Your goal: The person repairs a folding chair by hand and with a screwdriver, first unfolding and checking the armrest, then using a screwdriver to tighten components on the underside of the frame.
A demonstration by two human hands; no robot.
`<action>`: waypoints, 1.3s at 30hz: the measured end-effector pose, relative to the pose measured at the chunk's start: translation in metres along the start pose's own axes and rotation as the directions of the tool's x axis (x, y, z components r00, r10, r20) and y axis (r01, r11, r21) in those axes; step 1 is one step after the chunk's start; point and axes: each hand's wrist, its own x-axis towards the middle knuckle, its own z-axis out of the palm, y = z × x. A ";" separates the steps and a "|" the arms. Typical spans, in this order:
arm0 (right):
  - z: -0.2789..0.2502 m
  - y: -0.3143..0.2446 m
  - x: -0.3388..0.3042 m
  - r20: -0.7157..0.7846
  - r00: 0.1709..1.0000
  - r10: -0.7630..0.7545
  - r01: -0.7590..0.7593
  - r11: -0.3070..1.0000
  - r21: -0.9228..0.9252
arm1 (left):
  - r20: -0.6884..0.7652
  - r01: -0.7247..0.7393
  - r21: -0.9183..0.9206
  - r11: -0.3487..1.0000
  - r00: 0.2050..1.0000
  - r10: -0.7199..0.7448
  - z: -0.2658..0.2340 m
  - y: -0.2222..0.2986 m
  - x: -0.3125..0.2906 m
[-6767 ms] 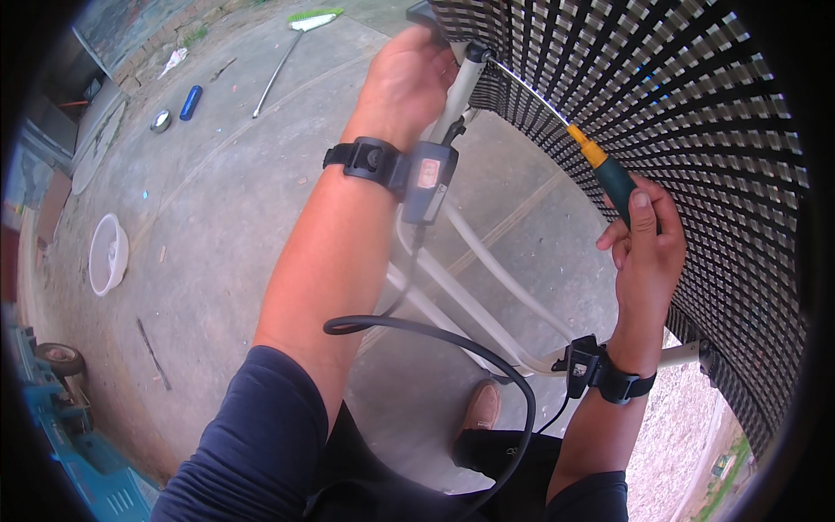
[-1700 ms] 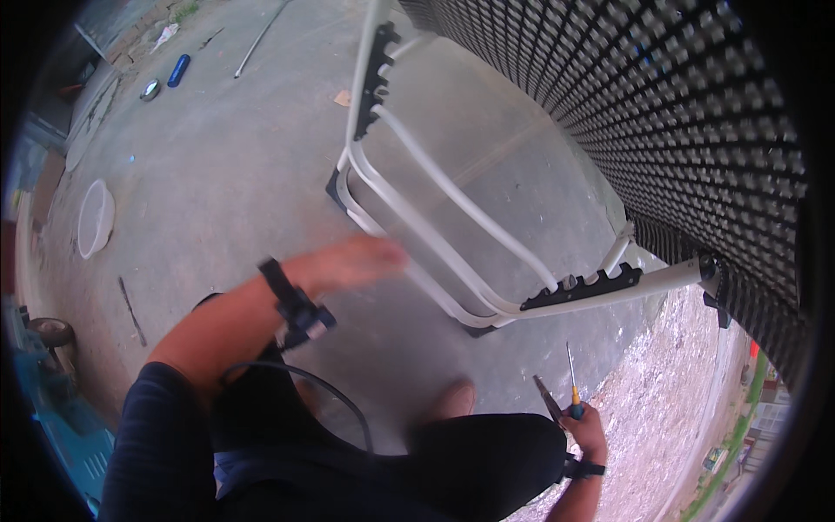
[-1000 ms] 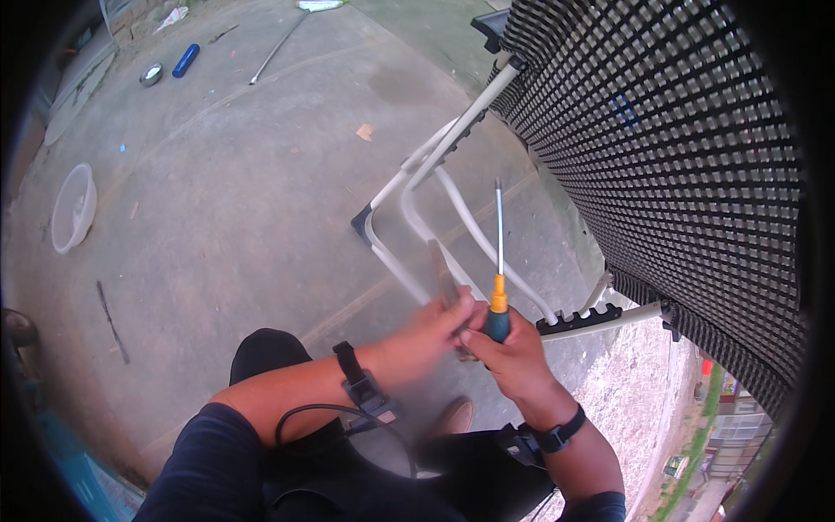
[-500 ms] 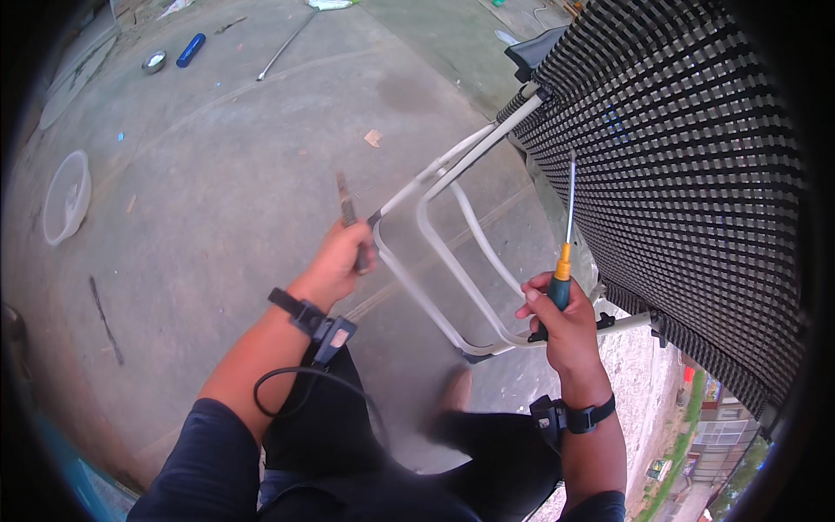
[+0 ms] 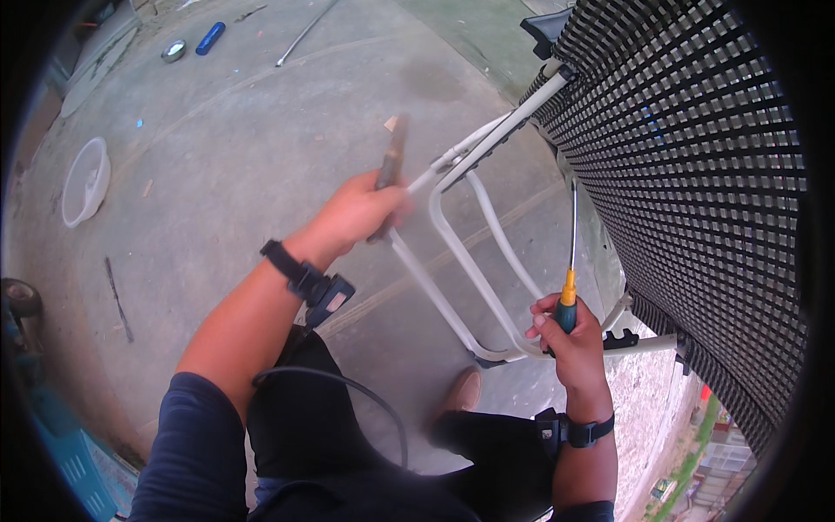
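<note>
My left hand (image 5: 357, 213) is closed around a thin brown stick-like tool (image 5: 391, 158) that points up and away, close to the white metal tube frame (image 5: 470, 261). My right hand (image 5: 570, 335) grips a screwdriver (image 5: 570, 261) with a teal and orange handle, its long shaft pointing upward beside the frame. A black lattice panel (image 5: 696, 174) rises on the right, with the frame's white tubes fixed along its edge. Both wrists carry black straps; a small device with a black cable (image 5: 339, 383) hangs from the left one.
The ground is bare concrete (image 5: 217, 174). On it lie a white bowl (image 5: 85, 181) at the left, a blue cylinder (image 5: 210, 37) and a round metal piece (image 5: 173, 50) at the top, and a thin rod (image 5: 304, 33). A rough stone strip (image 5: 652, 409) runs at lower right.
Since half a second ago, my left hand has lifted the brown tool nearer the frame's top tube. My right hand with the screwdriver has dropped slightly. Earlier both hands met at the screwdriver.
</note>
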 end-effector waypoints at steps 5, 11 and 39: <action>-0.014 0.004 -0.004 -0.004 1.000 0.018 -0.018 1.000 -0.011 | 0.108 -0.119 0.236 0.965 0.990 0.096 0.022 0.052 0.049; -0.023 0.011 -0.013 0.009 1.000 0.022 -0.021 0.997 -0.075 | 0.115 -0.340 0.448 0.827 0.939 0.325 0.042 0.099 0.090; -0.039 0.013 -0.021 0.005 1.000 0.030 -0.030 0.996 -0.079 | 0.229 -0.411 0.593 0.693 0.911 0.344 0.057 0.139 0.119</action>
